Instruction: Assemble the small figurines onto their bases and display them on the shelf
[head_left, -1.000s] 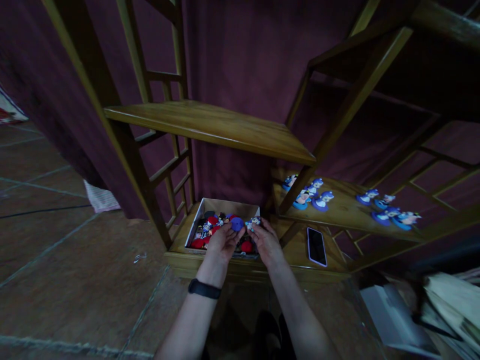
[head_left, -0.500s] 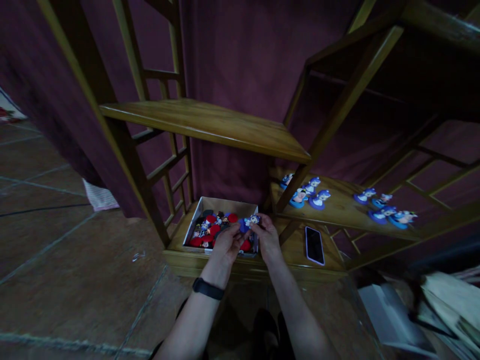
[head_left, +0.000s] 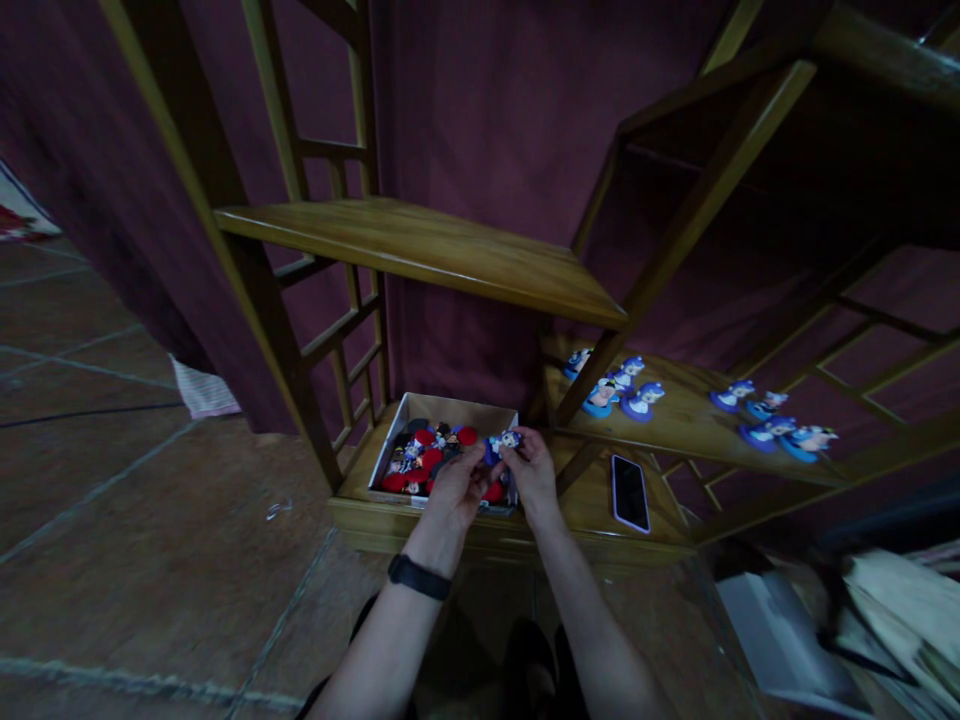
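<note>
Over the right side of a cardboard box [head_left: 400, 428], a small blue-and-white figurine [head_left: 501, 444] is pinched between my two hands. My left hand [head_left: 454, 487] is closed at its blue base, the fingertips partly hidden. On the other side, my right hand [head_left: 535, 470] grips the figurine's head end with thumb and fingers. Inside the box lies a jumble of figurines [head_left: 426, 460] with red, black and blue parts. The box stands on the bottom board of a wooden shelf unit.
Right of the box, a phone [head_left: 629, 493] lies on the bottom board. Several blue-and-white figurines [head_left: 642, 400] stand on a slightly higher shelf [head_left: 679, 420]. A wooden shelf [head_left: 427, 245] juts out above my hands. Uprights and lattice frame both sides. A pale bag [head_left: 904, 610] sits lower right.
The view has shifted slightly. Both hands stay on the figurine over the box, with little visible movement; the left fingers seem to cover a bit more of its base.
</note>
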